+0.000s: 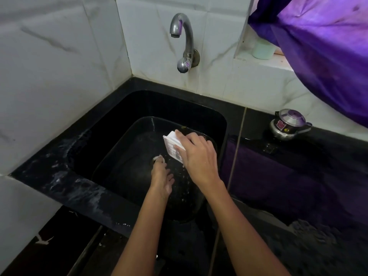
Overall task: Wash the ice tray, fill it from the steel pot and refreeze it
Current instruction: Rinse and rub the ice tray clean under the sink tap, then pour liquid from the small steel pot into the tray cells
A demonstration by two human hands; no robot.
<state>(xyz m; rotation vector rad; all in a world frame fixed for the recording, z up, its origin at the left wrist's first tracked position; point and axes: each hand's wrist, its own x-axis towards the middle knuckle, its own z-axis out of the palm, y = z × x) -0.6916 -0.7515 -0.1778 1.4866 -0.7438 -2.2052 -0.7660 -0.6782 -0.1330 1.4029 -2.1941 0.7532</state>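
A white ice tray (172, 144) is tilted on edge over the black sink (139, 108), its compartments facing left. My right hand (197, 156) grips it from above, fingers curled over its top edge. My left hand (161, 176) is lower in the basin with its fingers reaching down at the drain (158, 158); what they touch is unclear. Droplets show below the tray. A small steel pot with a lid (288, 124) stands on the black counter to the right of the sink.
A steel tap (184, 40) is mounted on the white tiled wall above the sink, with no water running from it. The wet black counter (59, 182) wraps the basin. Purple cloth (328, 52) hangs at top right, above a pale cup (262, 49) on a ledge.
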